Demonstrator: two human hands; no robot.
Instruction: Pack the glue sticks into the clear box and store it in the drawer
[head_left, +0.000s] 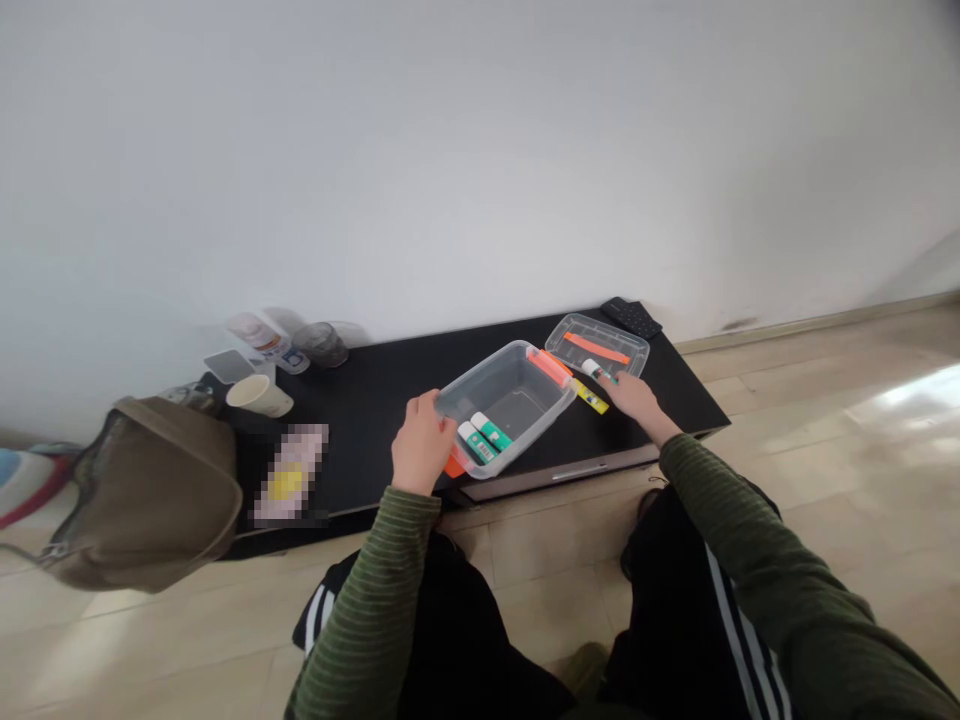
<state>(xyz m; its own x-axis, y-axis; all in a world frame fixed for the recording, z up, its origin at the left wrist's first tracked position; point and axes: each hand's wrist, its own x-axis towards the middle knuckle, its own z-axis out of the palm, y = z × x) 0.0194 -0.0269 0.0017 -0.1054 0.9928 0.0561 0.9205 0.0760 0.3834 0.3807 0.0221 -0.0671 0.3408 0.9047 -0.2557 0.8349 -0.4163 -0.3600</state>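
Observation:
My left hand [424, 440] grips the left end of a clear plastic storage box [513, 465], near an orange latch, with the thumb over the rim. Inside the box, at that same end, two green glue sticks [491, 431] with white caps lie side by side. Pinched in the fingers of my right hand [632, 400] is another glue stick [592, 369], its white cap pointing away from me to the left. A yellow stick-shaped item [590, 396] lies between the box and this hand. Behind it rests the clear lid [636, 350] with an orange handle.
The black table [375, 390] stands against a white wall. A dark keypad-like object [632, 316] lies at its back right corner. On the left are a paper cup [259, 397], a glass [321, 343], a plastic bottle [270, 343], a blurred packet [292, 475] and a brown bag [150, 490].

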